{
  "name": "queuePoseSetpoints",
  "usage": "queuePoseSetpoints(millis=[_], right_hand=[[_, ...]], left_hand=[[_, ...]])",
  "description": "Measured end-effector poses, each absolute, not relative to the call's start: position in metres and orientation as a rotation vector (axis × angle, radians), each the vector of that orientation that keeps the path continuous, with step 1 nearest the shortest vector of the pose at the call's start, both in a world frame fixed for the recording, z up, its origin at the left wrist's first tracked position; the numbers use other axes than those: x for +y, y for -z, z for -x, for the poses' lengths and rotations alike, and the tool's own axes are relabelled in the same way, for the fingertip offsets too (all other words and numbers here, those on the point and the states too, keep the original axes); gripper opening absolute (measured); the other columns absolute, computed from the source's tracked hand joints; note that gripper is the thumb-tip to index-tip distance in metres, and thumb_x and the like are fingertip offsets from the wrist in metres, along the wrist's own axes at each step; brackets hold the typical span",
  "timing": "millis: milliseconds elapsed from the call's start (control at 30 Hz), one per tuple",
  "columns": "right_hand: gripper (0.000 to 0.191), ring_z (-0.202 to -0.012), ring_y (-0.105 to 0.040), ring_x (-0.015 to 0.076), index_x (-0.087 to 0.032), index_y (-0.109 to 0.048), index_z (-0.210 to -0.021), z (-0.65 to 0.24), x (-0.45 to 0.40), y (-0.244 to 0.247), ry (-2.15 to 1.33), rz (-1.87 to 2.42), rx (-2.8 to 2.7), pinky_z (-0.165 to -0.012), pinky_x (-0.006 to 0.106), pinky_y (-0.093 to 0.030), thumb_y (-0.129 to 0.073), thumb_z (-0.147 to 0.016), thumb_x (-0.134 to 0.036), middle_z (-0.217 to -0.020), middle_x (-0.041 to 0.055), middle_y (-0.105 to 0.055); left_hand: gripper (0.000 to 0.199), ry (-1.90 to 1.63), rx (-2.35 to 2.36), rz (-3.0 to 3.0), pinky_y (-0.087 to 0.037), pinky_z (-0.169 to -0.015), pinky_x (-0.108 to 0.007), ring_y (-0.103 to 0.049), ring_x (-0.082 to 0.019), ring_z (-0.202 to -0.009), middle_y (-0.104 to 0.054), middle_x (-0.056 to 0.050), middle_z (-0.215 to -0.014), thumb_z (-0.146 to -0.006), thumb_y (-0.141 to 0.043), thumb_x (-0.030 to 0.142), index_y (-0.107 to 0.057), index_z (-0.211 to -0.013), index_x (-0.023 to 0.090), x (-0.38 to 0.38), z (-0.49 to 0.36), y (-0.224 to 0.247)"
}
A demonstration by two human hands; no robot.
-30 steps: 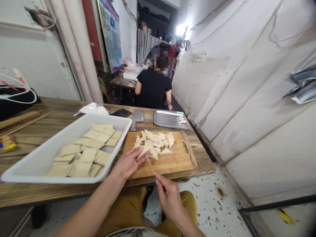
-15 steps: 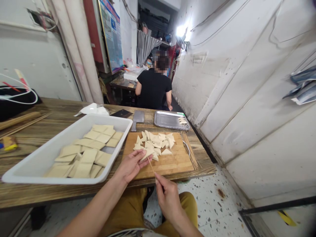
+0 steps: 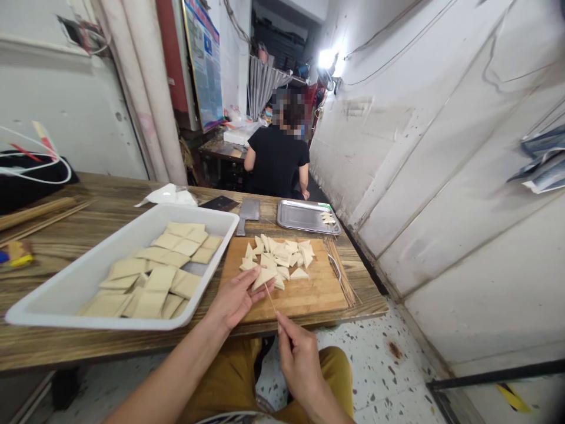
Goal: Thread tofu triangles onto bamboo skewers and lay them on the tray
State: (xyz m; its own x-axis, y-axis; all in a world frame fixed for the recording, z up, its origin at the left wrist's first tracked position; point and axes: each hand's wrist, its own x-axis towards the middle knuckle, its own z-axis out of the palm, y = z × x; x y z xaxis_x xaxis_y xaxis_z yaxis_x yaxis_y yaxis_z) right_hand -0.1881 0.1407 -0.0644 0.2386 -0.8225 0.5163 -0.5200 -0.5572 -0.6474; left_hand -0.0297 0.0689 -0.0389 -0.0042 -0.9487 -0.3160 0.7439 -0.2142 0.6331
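My left hand (image 3: 236, 297) pinches a pale tofu triangle (image 3: 263, 278) over the near left part of the wooden cutting board (image 3: 304, 300). My right hand (image 3: 300, 352) is closed on the lower end of a thin bamboo skewer (image 3: 271, 297), just off the board's front edge. The skewer's upper end meets the triangle's lower edge; how deep it goes in I cannot tell. Behind my left fingers lies a loose heap of tofu triangles (image 3: 282, 253).
To the left, a white plastic tub (image 3: 33, 312) holds flat tofu squares (image 3: 156, 288). Past the board lie a cleaver (image 3: 249, 211) and a metal tray (image 3: 300, 215) with a few skewered pieces. Bamboo skewers (image 3: 342, 268) lie along the board's right side. A person (image 3: 278, 159) sits beyond the table.
Both hands keep nearly the same pose, with the skewer still against the tofu triangle. The whole view has shifted very slightly.
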Motion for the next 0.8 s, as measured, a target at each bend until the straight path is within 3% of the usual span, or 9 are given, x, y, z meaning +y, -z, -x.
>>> queuePoseSetpoints(millis=[567, 800], right_hand=[[0.035, -0.075, -0.07, 0.0201, -0.013, -0.068, -0.111, 0.183, 0.14, 0.064, 1.231, 2.168, 1.305, -0.07, 0.028, -0.055, -0.041, -0.09, -0.018, -0.087, 0.0117, -0.073], [0.034, -0.077, -0.071, 0.019, -0.013, -0.069, -0.106, 0.181, 0.133, 0.065, 1.266, 2.163, 1.347, -0.07, 0.026, -0.055, -0.04, -0.089, -0.018, -0.089, 0.0112, -0.074]], left_hand=[[0.01, 1.632, -0.342, -0.812, -0.058, -0.079, -0.039, -0.069, -0.022, -0.081, -0.071, -0.013, -0.091, -0.081, -0.06, 0.013, -0.065, -0.089, 0.009, 0.07, 0.034, 0.049], [0.008, 1.692, -0.381, -0.85, -0.059, -0.071, -0.031, -0.07, -0.02, -0.078, -0.071, -0.013, -0.091, -0.082, -0.06, 0.013, -0.066, -0.086, 0.009, 0.079, 0.046, 0.051]])
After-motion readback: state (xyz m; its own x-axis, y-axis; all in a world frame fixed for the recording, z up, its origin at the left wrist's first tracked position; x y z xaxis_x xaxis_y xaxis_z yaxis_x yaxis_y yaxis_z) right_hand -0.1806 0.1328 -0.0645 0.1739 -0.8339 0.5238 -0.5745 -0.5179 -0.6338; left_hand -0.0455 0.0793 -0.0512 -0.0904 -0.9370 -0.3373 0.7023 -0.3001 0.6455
